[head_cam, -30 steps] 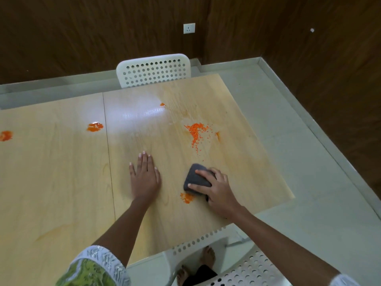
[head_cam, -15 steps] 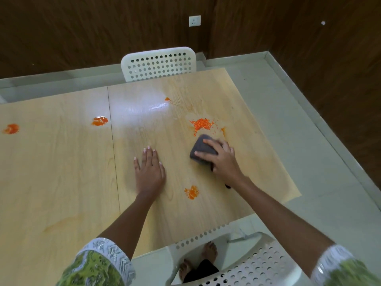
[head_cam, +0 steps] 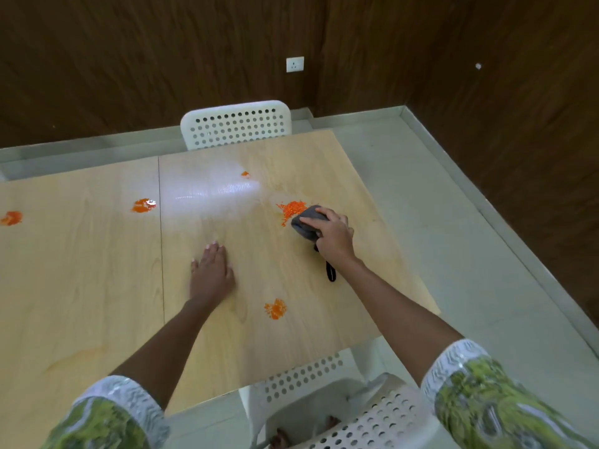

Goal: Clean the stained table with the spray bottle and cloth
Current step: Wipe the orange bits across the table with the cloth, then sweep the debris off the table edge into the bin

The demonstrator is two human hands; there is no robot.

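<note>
My right hand point(head_cam: 334, 234) grips a dark grey cloth point(head_cam: 304, 223) and presses it on the light wooden table point(head_cam: 97, 286), at the near edge of a scattered orange stain point(head_cam: 291, 208). A dark strap of the cloth trails out under my wrist. My left hand point(head_cam: 210, 272) lies flat on the table, fingers straight, left of the cloth. More orange stains show: one near me point(head_cam: 275, 308), a small one farther off point(head_cam: 245, 174), one left of the table seam point(head_cam: 143, 205) and one at the far left edge point(head_cam: 11, 218). No spray bottle is in view.
A white perforated chair point(head_cam: 236, 124) stands at the table's far side, and another white chair point(head_cam: 356, 406) is below me at the near edge. Pale floor runs along the right side up to a dark wooden wall with a socket point(head_cam: 295, 64).
My right hand has slid the cloth away from me, from beside the near stain up to the scattered stain. My left hand has stayed flat on the table.
</note>
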